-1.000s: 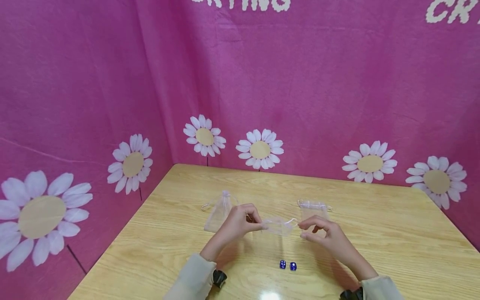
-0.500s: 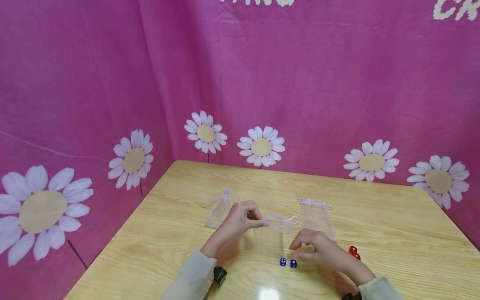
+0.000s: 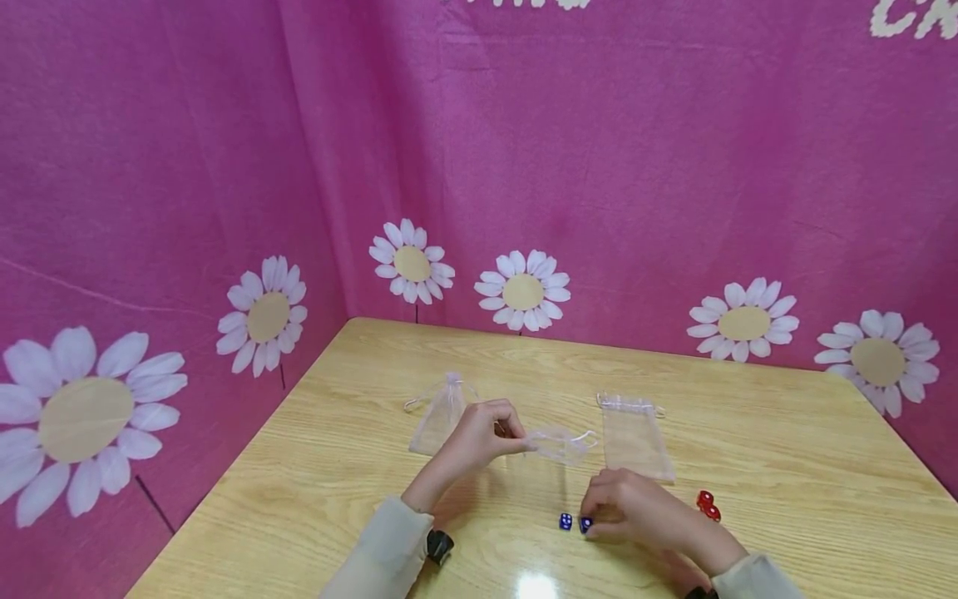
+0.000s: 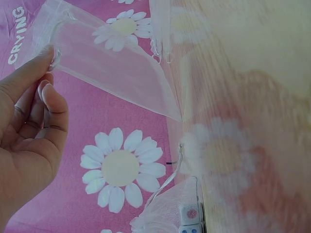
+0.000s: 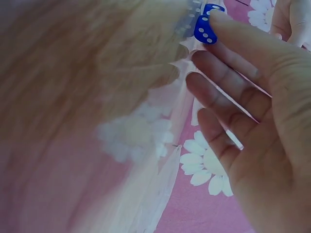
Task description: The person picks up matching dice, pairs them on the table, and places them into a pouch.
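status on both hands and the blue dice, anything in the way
Left grip pinching sheer bag near its mouth. Right grip pinching one blue die. Second blue die close beside. No obstruction seen.

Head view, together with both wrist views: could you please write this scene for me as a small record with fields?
Left hand: pinches the raised bag by its drawstring end
Right hand: seems to pinch one blue die
Other blue die: on the table, left of that one
Red dice: two, on the table, right of the right hand
Flat bag: on the table, beyond the right hand
Gathered bag: on the table, beyond the left hand
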The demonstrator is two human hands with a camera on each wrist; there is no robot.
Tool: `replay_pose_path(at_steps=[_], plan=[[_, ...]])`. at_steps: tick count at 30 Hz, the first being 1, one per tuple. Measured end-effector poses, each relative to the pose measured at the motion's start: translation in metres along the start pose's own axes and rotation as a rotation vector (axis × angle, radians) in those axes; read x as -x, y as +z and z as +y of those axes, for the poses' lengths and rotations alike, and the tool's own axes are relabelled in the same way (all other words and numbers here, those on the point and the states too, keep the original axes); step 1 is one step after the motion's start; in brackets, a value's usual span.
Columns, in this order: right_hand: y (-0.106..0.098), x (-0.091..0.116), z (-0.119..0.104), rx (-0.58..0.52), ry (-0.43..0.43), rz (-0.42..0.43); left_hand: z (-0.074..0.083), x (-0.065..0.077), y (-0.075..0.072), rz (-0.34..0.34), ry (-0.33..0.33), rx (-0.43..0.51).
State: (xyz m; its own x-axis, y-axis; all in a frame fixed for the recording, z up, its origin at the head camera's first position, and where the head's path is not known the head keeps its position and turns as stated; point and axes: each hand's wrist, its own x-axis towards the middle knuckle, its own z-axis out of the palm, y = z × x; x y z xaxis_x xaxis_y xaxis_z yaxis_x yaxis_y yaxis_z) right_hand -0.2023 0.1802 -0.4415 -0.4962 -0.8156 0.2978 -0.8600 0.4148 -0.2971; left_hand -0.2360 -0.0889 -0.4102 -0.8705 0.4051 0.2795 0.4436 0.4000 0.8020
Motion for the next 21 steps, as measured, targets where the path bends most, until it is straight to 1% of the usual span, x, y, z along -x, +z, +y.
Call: replay_pose_path(at_steps=[4,7,9,11,12,16,18,21], plan=[[0.000,0.000,-0.001,0.012,0.003,-0.004,0.000,-0.001,-0.001,0.000,-0.007,-0.003],[-0.003,0.003,-0.002,-0.060,0.068,-0.025,0.000,0.000,-0.001,0.004,-0.001,-0.002],[-0.004,0.006,-0.002,-0.111,0.112,-0.004,0.000,0.000,0.000,0.006,0.004,0.000],[-0.005,0.009,0.000,-0.155,0.139,0.058,-0.001,0.000,0.000,0.007,0.003,0.000],[-0.005,0.011,0.002,-0.166,0.141,0.104,-0.001,0.000,0.000,0.007,0.000,-0.001],[-0.003,0.016,0.008,-0.160,0.136,0.327,0.000,-0.001,0.000,0.003,-0.023,0.000],[-0.003,0.019,0.009,-0.153,0.150,0.423,0.001,0.000,0.000,0.001,-0.035,0.003],[-0.004,0.023,0.010,-0.151,0.190,0.519,0.002,0.000,0.000,0.001,-0.038,0.004]])
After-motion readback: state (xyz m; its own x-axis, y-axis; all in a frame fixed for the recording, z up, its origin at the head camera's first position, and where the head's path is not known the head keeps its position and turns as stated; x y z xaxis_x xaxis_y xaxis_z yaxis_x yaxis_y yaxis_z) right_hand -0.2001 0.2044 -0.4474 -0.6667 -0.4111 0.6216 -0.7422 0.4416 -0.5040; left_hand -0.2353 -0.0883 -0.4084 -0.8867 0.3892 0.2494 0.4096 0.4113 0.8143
